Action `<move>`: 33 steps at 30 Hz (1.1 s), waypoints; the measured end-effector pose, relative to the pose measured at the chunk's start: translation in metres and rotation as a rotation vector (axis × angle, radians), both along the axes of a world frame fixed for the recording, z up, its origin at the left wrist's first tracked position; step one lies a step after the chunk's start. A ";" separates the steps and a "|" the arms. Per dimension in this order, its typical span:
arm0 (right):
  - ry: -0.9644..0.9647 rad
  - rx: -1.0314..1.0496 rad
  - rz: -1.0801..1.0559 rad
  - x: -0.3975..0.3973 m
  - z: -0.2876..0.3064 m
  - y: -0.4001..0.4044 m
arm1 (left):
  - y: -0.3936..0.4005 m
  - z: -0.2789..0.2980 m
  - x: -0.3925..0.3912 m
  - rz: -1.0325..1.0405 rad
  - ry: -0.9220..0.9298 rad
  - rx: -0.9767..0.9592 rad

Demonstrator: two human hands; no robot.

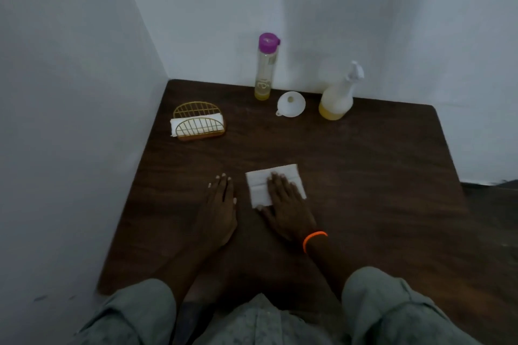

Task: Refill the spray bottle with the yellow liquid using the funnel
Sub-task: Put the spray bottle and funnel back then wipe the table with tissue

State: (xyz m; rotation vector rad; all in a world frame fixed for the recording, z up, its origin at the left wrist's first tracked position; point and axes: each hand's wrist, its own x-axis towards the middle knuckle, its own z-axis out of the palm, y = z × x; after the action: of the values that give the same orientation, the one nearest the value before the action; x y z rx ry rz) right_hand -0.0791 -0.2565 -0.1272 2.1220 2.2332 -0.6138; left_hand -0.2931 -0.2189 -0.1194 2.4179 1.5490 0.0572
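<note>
Worktop (364, 190) was dark wood, wall at 12 o'clock. Spray bottle (337, 98) stood at 1 o'clock, trigger head on, yellow liquid low inside. Purple-capped bottle (265, 67) at 12 was nearly drained, so I'd guess the pour was done. Napkin holder (197, 122) sat at 11. Right hand (288, 204) lay flat, grip open, pressing a napkin (262, 190), looked like wipe-up. Left hand (220, 204) rested flat, empty. Funnel (291, 103) sat between the bottles.

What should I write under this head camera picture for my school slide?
Right hand presses a napkin flat; spray bottle, funnel and clear bottle wait behind.
</note>
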 end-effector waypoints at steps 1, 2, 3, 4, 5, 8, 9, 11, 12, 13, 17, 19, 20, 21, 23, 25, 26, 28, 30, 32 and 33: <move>-0.003 -0.002 -0.067 0.018 0.000 -0.005 | -0.001 0.003 0.007 -0.008 0.012 0.006; -0.003 -0.001 -0.132 0.036 0.000 -0.010 | -0.003 0.005 0.014 -0.021 0.024 0.006; -0.004 -0.003 -0.192 0.052 -0.001 -0.018 | -0.004 0.006 0.020 -0.037 0.033 -0.001; -0.003 -0.007 -0.248 0.066 0.000 -0.027 | -0.005 0.005 0.025 -0.053 0.033 -0.006; 0.001 -0.014 -0.302 0.078 0.000 -0.037 | -0.005 0.003 0.028 -0.064 0.028 -0.013; 0.014 -0.041 -0.444 0.106 0.000 -0.070 | -0.006 0.003 0.037 -0.070 0.042 -0.018; 0.008 -0.042 -0.471 0.110 -0.001 -0.078 | -0.006 0.005 0.038 -0.068 0.045 -0.019; -0.002 -0.050 -0.502 0.106 -0.001 -0.088 | -0.005 0.006 0.038 -0.061 0.047 -0.025; -0.005 -0.050 -0.508 0.099 -0.001 -0.089 | -0.005 0.007 0.037 -0.057 0.050 -0.020; -0.009 -0.044 -0.505 0.091 -0.001 -0.088 | -0.004 0.008 0.035 -0.049 0.054 -0.017; 0.025 -0.021 -0.379 0.038 -0.001 -0.070 | -0.005 0.011 0.020 0.001 0.043 -0.034; 0.044 -0.020 -0.281 0.003 0.000 -0.062 | -0.008 0.011 0.009 0.020 0.036 -0.028; 0.059 -0.020 -0.227 -0.015 0.001 -0.059 | -0.011 0.011 0.003 0.028 0.034 -0.032; 0.077 -0.021 -0.164 -0.033 0.004 -0.056 | -0.013 0.011 -0.003 0.028 0.039 -0.041; 0.098 -0.041 -0.003 -0.067 0.004 -0.057 | -0.018 0.012 -0.014 -0.005 0.073 -0.047; 0.116 -0.035 0.172 -0.096 0.003 -0.064 | -0.023 0.012 -0.022 -0.023 0.129 -0.066; 0.136 -0.024 0.237 -0.107 0.000 -0.071 | -0.027 0.012 -0.023 -0.013 0.145 -0.087; 0.147 0.009 0.336 -0.119 -0.006 -0.085 | -0.033 0.009 -0.023 0.033 0.140 -0.087; 0.110 0.045 0.402 -0.114 -0.011 -0.095 | -0.038 0.010 -0.019 0.062 0.155 -0.082; 0.082 0.062 0.403 -0.096 -0.013 -0.097 | -0.042 0.011 -0.016 0.047 0.130 -0.061; 0.073 0.060 0.374 -0.084 -0.011 -0.097 | -0.042 0.009 -0.015 0.028 0.118 -0.045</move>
State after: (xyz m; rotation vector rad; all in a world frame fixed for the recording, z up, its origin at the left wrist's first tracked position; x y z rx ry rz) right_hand -0.1629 -0.3533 -0.1386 1.6560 2.6198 -0.6161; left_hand -0.3078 -0.2606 -0.1103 2.4040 1.6159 -0.1150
